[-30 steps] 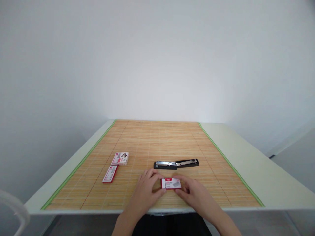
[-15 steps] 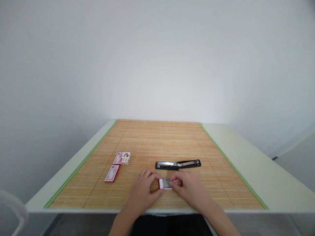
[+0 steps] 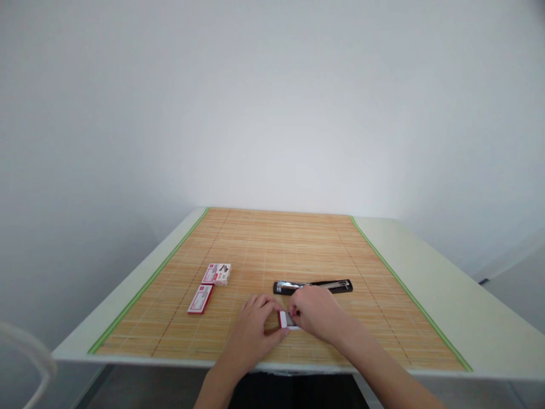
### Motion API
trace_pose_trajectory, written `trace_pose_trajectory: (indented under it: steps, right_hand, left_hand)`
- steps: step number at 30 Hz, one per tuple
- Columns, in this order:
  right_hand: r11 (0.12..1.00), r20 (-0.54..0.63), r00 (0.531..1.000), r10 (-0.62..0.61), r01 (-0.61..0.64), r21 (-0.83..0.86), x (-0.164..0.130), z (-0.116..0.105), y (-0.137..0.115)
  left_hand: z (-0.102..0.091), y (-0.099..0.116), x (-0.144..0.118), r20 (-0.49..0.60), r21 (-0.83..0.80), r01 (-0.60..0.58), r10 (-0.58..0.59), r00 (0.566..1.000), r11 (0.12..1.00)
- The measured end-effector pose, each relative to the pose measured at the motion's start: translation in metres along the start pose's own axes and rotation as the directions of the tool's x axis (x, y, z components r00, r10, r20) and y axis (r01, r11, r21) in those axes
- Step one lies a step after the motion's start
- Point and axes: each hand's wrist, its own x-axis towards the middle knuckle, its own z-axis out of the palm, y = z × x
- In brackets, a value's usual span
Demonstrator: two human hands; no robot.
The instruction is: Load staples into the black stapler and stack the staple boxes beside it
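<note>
the small red-and-white staple box (image 3: 284, 320) lay near the front edge of the bamboo mat (image 3: 272, 244), at about 6 o'clock from the mat's middle, and most of it was hidden. only its left end and a sliver of grey showed between the two hands; its right part lay under the right hand (image 3: 315, 311), so whether it stood open could not be made out. the left hand (image 3: 254, 322) held the box's left end, thumb at the near side and fingers curled round the far side, pressed close together. the right hand lay over the box with fingers bent and bunched at its top, seemingly pinching something there, though what they gripped was too small to tell. both forearms were cut off by the bottom edge of the view.

just beyond the right hand, at 12 o'clock from it, the black stapler (image 3: 313, 286) lay opened flat, its left end nearly touching the knuckles. well apart at 10 o'clock from the left hand sat two more staple boxes: one flat red-edged box (image 3: 200, 299) and, just beyond it, a second box (image 3: 217, 274).

the mat's green-taped sides ran along the pale table (image 3: 447, 284). from 11 to 1 o'clock the far half of the mat lay bare, and the table's right strip too. the hands worked close to the near table edge.
</note>
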Motion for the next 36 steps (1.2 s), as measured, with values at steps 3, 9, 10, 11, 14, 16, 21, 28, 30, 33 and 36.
trace_pose_trajectory:
  steps: [3,9,10,11,14,16,21,28,30,33,36]
  right_hand:
    - [0.999,-0.003,1.0,-0.025,0.025,-0.031,0.0,0.0,0.0]
    - [0.973,-0.087,0.996,0.03,-0.009,0.229,-0.01,0.005,0.013]
    - [0.95,-0.1,0.993,0.057,-0.023,0.312,-0.013,0.006,0.018]
    - [0.919,-0.104,0.991,0.084,-0.036,0.393,-0.017,0.008,0.022]
    - [0.82,-0.121,0.981,0.148,-0.054,0.57,-0.031,0.018,0.037]
    - [0.781,-0.149,0.972,0.181,-0.05,0.622,-0.039,0.025,0.046]
    - [0.761,-0.168,0.966,0.199,-0.044,0.647,-0.058,0.036,0.064]
    - [0.754,-0.079,0.989,0.126,-0.044,0.655,-0.069,0.036,0.067]
    - [0.767,-0.087,0.991,0.105,-0.025,0.642,-0.066,0.035,0.059]
    - [0.779,-0.088,0.993,0.083,-0.01,0.628,-0.06,0.034,0.048]
    - [0.798,-0.084,0.994,0.074,-0.009,0.603,-0.058,0.034,0.045]
  left_hand:
    - [0.0,0.0,0.0,0.001,0.007,0.007,-0.007,1.0,1.0]
    - [0.0,-0.001,0.0,0.0,0.032,0.0,0.0,1.0,1.0]
    - [0.001,-0.001,0.0,-0.002,0.034,-0.001,0.001,1.0,0.999]
    - [0.001,-0.001,0.0,-0.003,0.035,-0.002,0.002,1.0,0.999]
    - [0.002,-0.002,0.0,-0.005,0.041,-0.003,0.004,1.0,0.999]
    - [0.002,-0.001,0.0,-0.002,0.047,0.003,-0.003,1.0,0.999]
    - [-0.001,0.001,0.001,0.03,0.048,0.025,-0.027,0.999,0.999]
    - [0.007,0.006,0.004,0.03,0.013,0.023,-0.024,0.999,1.0]
    - [0.014,0.01,0.007,0.035,0.005,0.015,-0.016,0.999,1.0]
    - [0.02,0.014,0.009,0.043,0.003,0.012,-0.013,0.999,1.0]
    - [0.022,0.015,0.008,0.047,-0.013,0.0,0.0,0.999,1.0]
